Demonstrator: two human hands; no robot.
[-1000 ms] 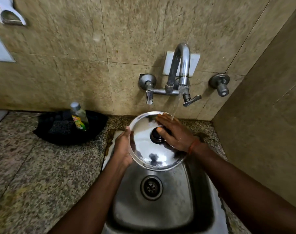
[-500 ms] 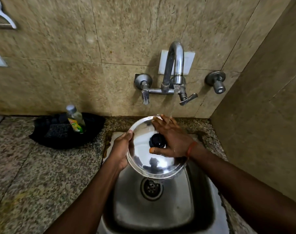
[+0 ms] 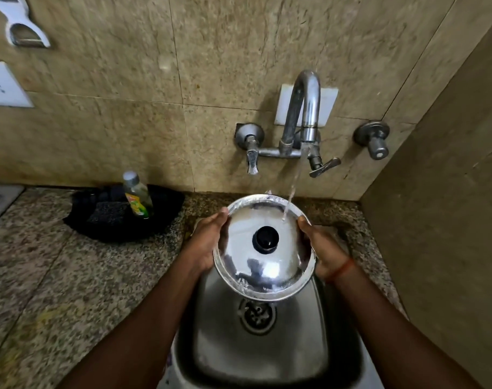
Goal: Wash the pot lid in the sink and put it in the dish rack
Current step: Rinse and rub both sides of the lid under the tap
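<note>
A round steel pot lid with a black knob is held over the steel sink, knob side up and tilted toward me. My left hand grips its left rim. My right hand grips its right rim, with an orange thread on the wrist. Water runs from the tap and lands on the lid's upper right part. No dish rack is in view.
A black tray on the granite counter left of the sink holds a small bottle and a dark scrub pad. Tiled walls close the back and right. A round valve sticks out right of the tap.
My right hand left the lid's top beside the knob and now grips the right rim. The lid's upper right now sits under the running water.
</note>
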